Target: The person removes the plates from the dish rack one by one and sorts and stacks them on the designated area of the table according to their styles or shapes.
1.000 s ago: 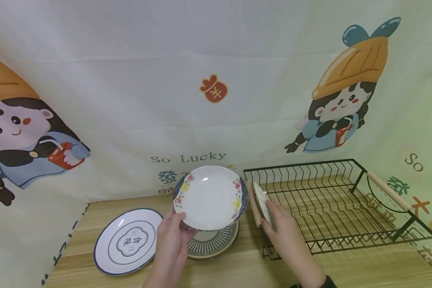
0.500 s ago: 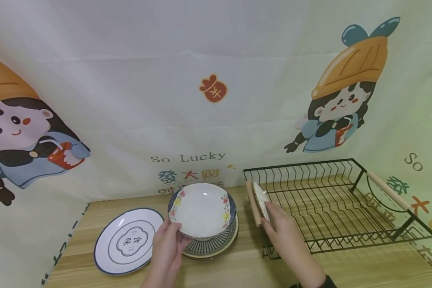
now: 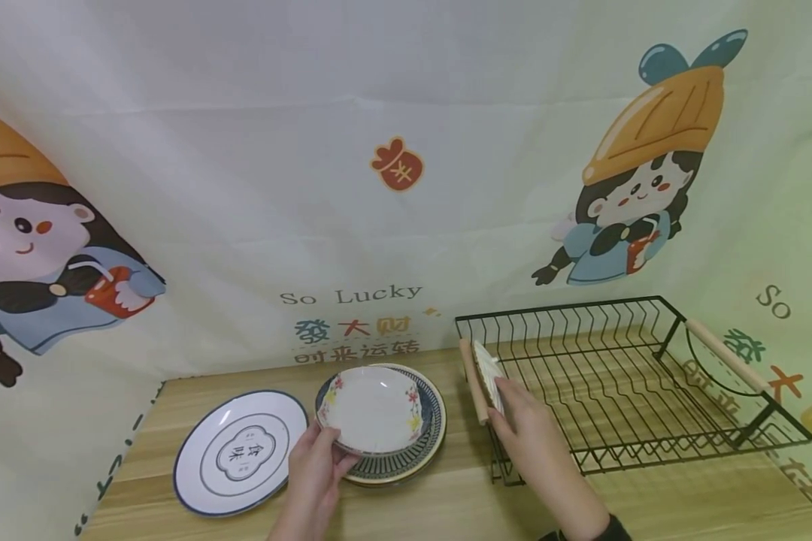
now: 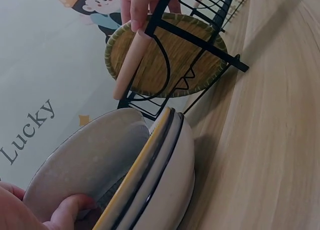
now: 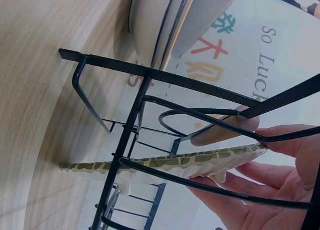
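Note:
My left hand (image 3: 314, 460) pinches the left rim of a white floral dish (image 3: 372, 409) with a dark blue outer edge. The dish is slightly tilted over a stack of plates; the top one (image 3: 434, 436) has a ridged black-and-cream rim. In the left wrist view the fingers (image 4: 70, 210) reach between the dish and the stack. My right hand (image 3: 528, 421) grips the edge of a round plate (image 3: 489, 376) standing upright in the leftmost end of a black wire dish rack (image 3: 562, 308). This plate has a brown woven-look face (image 4: 180, 48) and a white underside.
A white plate with a blue rim (image 3: 203, 451) lies on the wooden tabletop (image 3: 474, 496) left of the stack. The rack has wooden handles (image 3: 474, 383) at both ends. Behind everything hangs a printed cloth (image 3: 257, 188).
My left hand has lowered the floral dish down and slightly left onto or close over the stack. The right hand keeps its grip on the upright plate in the rack.

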The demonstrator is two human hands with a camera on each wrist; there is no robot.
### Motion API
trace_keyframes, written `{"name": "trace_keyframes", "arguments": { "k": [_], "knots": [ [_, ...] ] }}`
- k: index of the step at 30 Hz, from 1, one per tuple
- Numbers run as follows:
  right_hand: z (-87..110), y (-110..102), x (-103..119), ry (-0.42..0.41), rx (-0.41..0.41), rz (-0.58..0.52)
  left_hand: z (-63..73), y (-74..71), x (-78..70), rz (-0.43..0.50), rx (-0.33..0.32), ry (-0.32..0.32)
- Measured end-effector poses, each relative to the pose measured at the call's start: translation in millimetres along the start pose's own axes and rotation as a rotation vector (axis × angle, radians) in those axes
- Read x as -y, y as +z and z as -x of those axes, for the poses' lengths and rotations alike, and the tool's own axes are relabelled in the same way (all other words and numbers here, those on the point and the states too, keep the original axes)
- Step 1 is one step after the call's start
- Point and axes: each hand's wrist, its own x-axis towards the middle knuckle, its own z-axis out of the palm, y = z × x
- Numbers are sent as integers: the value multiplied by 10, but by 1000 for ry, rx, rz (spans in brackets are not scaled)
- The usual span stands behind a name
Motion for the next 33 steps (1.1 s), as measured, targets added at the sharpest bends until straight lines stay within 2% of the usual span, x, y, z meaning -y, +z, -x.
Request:
{"name": "trace_keyframes", "arguments": {
  "k": [5,11,28,33],
  "knots": [
    [2,3,0,2,6,-4,-27,-4,28,-14,-27,-21],
    [3,10,-6,4,3,-1,-37,-12,13,-49,-29,-15],
    [10,29,-3,1,-5,0,-69,-22,-89,-372,26,54],
    [11,29,1,-10,-16,-6,-97,-49,-122,-426,45,60]
  ]
}}
